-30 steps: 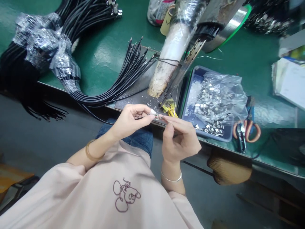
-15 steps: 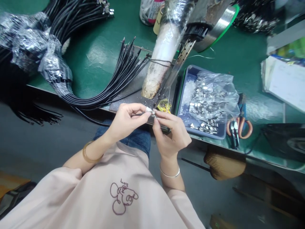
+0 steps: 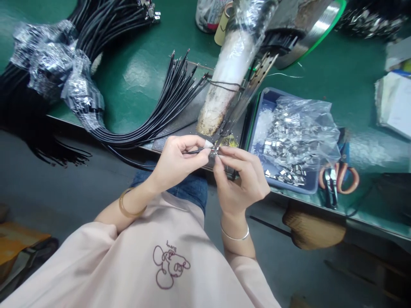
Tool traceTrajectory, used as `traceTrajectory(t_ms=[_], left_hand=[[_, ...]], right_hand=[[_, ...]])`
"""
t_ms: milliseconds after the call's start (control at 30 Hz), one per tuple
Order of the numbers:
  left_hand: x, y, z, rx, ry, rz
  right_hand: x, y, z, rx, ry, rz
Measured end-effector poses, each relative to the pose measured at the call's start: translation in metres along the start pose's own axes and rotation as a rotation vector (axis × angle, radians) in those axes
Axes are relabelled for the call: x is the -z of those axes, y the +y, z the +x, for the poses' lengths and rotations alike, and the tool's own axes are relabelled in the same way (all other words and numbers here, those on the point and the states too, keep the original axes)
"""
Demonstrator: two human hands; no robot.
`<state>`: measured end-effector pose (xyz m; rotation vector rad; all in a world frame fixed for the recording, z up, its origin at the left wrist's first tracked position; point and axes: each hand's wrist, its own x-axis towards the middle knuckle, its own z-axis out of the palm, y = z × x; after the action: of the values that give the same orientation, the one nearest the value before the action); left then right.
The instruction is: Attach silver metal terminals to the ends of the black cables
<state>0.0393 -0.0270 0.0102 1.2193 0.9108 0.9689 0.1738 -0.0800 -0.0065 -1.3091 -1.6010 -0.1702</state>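
Note:
My left hand [image 3: 180,160] pinches the end of a black cable [image 3: 194,151], with white tape round a fingertip. Facing it, my right hand [image 3: 240,175] has its fingertips closed on a small metal connector [image 3: 216,150] at the cable's end. Both hands meet just under the tip of a soldering tool [image 3: 221,137], which hangs beside a white, plastic-wrapped tube [image 3: 221,77]. A yellow piece [image 3: 229,141] lies behind my right fingers, partly hidden.
A bundle of black cables [image 3: 135,134] curves in from the left. Right of my hands are a blue tray [image 3: 311,186] of metal connectors and orange-handled scissors [image 3: 348,177]. A solder spool [image 3: 316,36] stands behind, papers [image 3: 394,102] far right.
The whole view has shifted, so the bench things appear further right. Both hands stay together at the connector, which now sits closer to the soldering tool's tip.

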Motion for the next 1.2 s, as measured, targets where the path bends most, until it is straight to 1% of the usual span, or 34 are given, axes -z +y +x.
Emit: traceTrajectory(t_ms=[200, 433, 767, 1033, 1200], left_hand=[[0.0002, 0.0008, -0.0017, -0.011, 0.011, 0.034], [0.0002, 0.0005, -0.0005, 0.017, 0.003, 0.043], [0.0002, 0.0042, -0.0003, 0.003, 0.018, 0.043], [0.0036, -0.0018, -0.0007, 0.034, -0.017, 0.015], [0.0055, 0.0007, -0.0009, 0.054, -0.033, -0.008]], right_hand=[[0.0020, -0.0031, 0.0010, 0.001, 0.000, -0.008], [0.0030, -0.0011, -0.0011, -0.016, -0.037, 0.008], [0.0034, -0.0035, 0.0071, -0.023, -0.026, -0.012], [0.0054, -0.0022, 0.0020, 0.002, -0.069, -0.012], [0.0052, -0.0001, 0.0015, -0.012, -0.049, -0.003]])
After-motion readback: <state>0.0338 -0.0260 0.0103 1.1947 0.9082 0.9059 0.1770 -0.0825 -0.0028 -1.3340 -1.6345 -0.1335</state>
